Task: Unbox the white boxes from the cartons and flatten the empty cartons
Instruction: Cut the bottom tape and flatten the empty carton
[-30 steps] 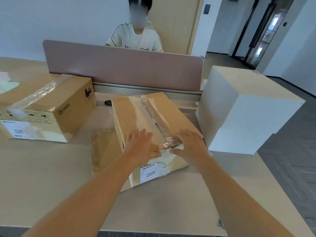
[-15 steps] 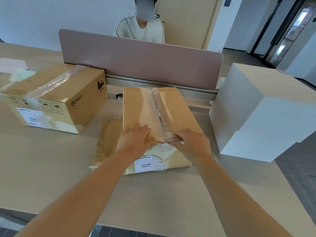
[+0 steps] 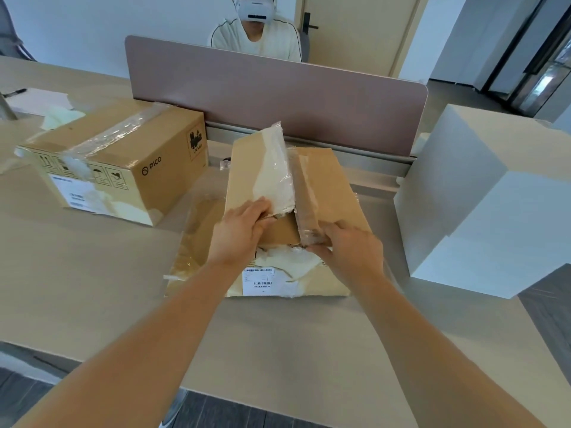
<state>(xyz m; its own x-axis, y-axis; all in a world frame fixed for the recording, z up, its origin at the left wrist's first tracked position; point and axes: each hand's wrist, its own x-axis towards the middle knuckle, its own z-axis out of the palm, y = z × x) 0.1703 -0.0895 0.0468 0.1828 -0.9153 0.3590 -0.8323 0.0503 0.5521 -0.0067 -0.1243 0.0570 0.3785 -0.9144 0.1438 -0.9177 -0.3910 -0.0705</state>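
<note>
Opening: carton (image 3: 324,193) mid-frame, top flaps parting.
Left hand (image 3: 239,231): gripping raised left flap (image 3: 247,168).
Right hand (image 3: 352,251): pinching taped right flap (image 3: 309,205).
Next: spread flaps wide.

The beige table (image 3: 92,273) bears two cartons — one taped (image 3: 123,162), one being opened (image 3: 333,193) — and stacked white boxes (image 3: 482,211).

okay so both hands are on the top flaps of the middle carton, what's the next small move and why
Probably spread the two flaps fully apart. The left hand grips the raised left flap, the right hand pinches the right flap's taped edge, and the carton is only partly open, showing brown card in the gap, no white box yet.
</note>
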